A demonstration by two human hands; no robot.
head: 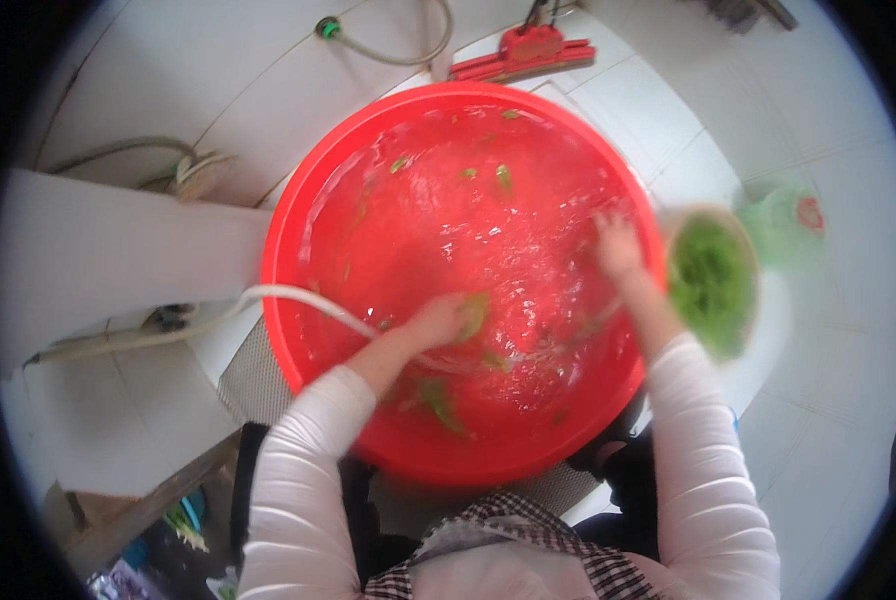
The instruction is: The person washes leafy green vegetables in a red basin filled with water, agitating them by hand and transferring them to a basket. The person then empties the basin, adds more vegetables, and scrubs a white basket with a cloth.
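A large round red plastic tub [459,469] full of rippling water stands before me. My left hand [439,321] is shut on a green leaf [475,316] at the water, left of the tub's middle. Near the tub's right wall, my right hand [616,241] has its fingers spread at the water; it is blurred, and nothing shows in it. Loose green leaves [442,405] float about the tub, several of them near the far side. A pale hose [309,298] runs over the left rim and down into the water beneath my left forearm.
Right of the tub stands a container of green leaves [710,281], with a translucent green plastic bottle [782,225] beyond it. A red mop head [530,52] lies behind the tub. Another hose [395,56] hangs at the tiled wall. A white ledge [132,240] juts in at the left.
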